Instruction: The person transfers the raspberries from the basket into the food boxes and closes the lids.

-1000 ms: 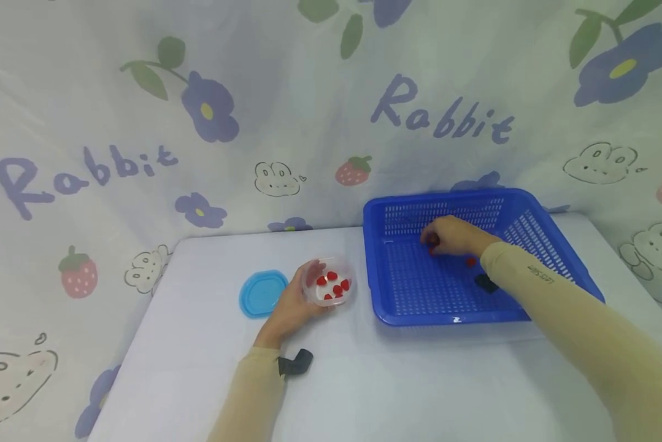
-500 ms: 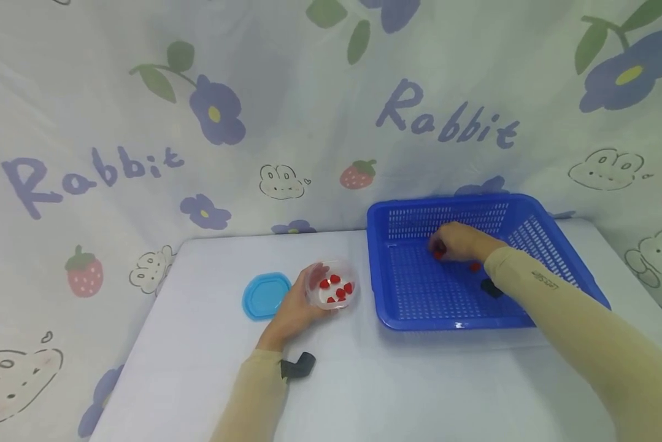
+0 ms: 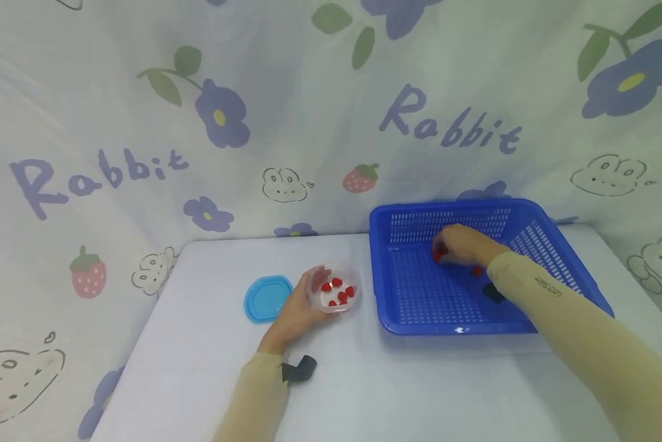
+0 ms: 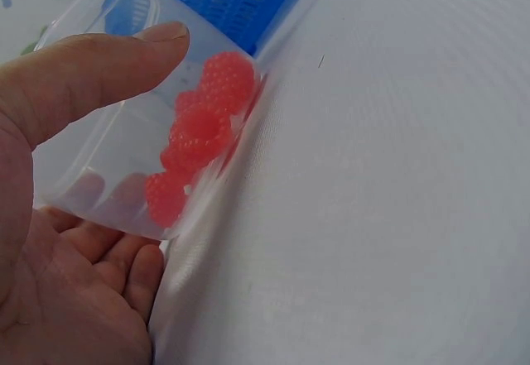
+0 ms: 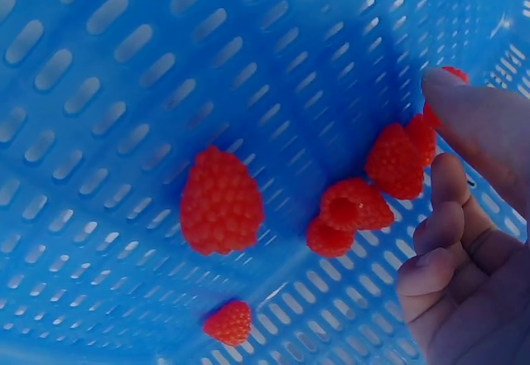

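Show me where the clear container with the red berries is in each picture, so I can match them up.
Head: the clear container is just below the middle, in the left hand.
Left wrist: the clear container is at upper left, tilted in the picture, with red berries inside.
Right wrist: not in this picture.
Shared landmark: the blue basket, right in head, top edge in left wrist, filling most of right wrist.

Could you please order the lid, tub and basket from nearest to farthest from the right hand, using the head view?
1. Basket: around the right hand.
2. Tub: left of the basket, in the left hand.
3. Lid: left of the tub.
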A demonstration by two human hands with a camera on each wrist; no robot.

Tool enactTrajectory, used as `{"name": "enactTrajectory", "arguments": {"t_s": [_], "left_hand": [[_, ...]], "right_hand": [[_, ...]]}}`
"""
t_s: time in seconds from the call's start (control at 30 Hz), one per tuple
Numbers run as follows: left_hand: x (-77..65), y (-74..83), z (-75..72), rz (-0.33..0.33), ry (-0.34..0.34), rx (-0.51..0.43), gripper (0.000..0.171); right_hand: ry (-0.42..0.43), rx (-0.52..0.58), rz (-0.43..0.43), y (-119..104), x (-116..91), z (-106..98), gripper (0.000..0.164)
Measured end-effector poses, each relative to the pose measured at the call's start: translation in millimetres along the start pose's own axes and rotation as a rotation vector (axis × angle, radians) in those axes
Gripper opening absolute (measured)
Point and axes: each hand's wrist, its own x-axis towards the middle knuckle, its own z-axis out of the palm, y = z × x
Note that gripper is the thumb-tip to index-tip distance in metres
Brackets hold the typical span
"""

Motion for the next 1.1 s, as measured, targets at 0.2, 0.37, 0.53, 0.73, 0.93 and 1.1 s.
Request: {"name": "enactTrajectory", "arguments": {"t_s": [0.2, 0.37, 0.53, 0.73, 0.93, 1.1], "left_hand": [[-1.6, 0.9, -1.5, 0.01, 0.006, 0.003, 0.093], [-1.3, -0.3, -0.9, -0.004, 0.012, 0.012, 0.094], [-0.7, -1.5, 0.3, -0.008, 0.002, 0.003, 0.094], [0.2, -1.8, -0.6, 0.003, 0.004, -0.011, 0.093], [1.4, -2.5, -0.2, -0.003, 0.003, -0.013, 0.093], [1.3, -4.8, 0.9, -0.014, -0.001, -0.022, 0.093]], "right_hand": [[0.021, 0.038, 0.018, -2.7, 0.5, -2.9, 0.008], [0.041, 0.062, 0.017, -8.0, 0.6, -5.8, 0.007], [0.085, 0.103, 0.037, -17.6, -0.7, -11.7, 0.012], [0.151, 0.128, 0.076, -33.7, -4.5, -21.5, 0.02], [0.186, 0.164, 0.109, -47.5, -10.4, -28.5, 0.019], [0.241, 0.184, 0.128, -55.1, -16.2, -33.0, 0.024]]}}
